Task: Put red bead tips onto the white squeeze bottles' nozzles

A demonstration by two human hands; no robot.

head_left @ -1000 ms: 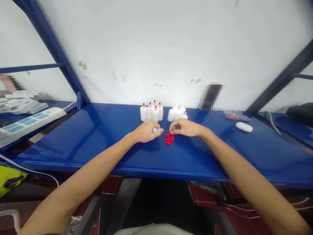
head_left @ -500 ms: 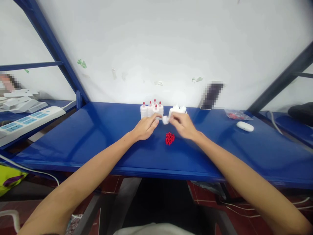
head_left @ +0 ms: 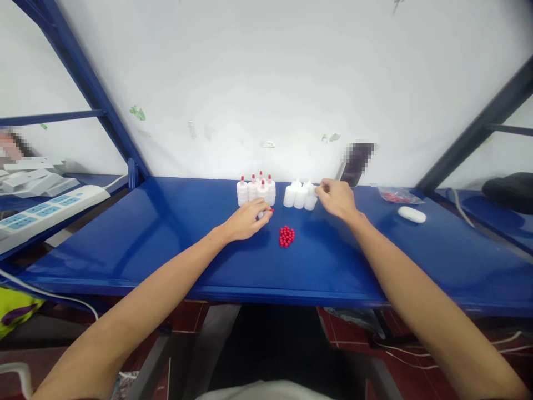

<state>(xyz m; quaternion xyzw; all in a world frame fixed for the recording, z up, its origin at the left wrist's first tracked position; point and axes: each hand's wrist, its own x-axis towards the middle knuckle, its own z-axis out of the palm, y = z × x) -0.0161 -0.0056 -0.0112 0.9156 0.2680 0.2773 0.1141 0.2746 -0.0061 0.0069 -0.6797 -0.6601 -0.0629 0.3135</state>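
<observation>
My left hand [head_left: 247, 218] is closed around a small white piece with a red tip [head_left: 271, 210]; most of it is hidden by the fingers. Just behind that hand, several white squeeze bottles with red-tipped nozzles [head_left: 242, 193] stand upright in a cluster. To the right is a second group of white bottles without red tips [head_left: 298, 196]. At this group's right edge is my right hand [head_left: 336, 195], its fingers pinched together; what they hold, if anything, cannot be made out. A small pile of red caps [head_left: 286, 236] lies on the table between my forearms.
The blue table [head_left: 175, 239] meets a white wall. A pixelated dark object [head_left: 358, 164] leans there. Further right are a plastic bag with red pieces [head_left: 398, 195] and a white oval case [head_left: 411, 214]. A white power strip [head_left: 54, 210] lies at the left.
My right hand has moved right, from in front of the bottles to their right edge. The blurred white thing near its fingers no longer shows there. A red tip now shows at my left fingers.
</observation>
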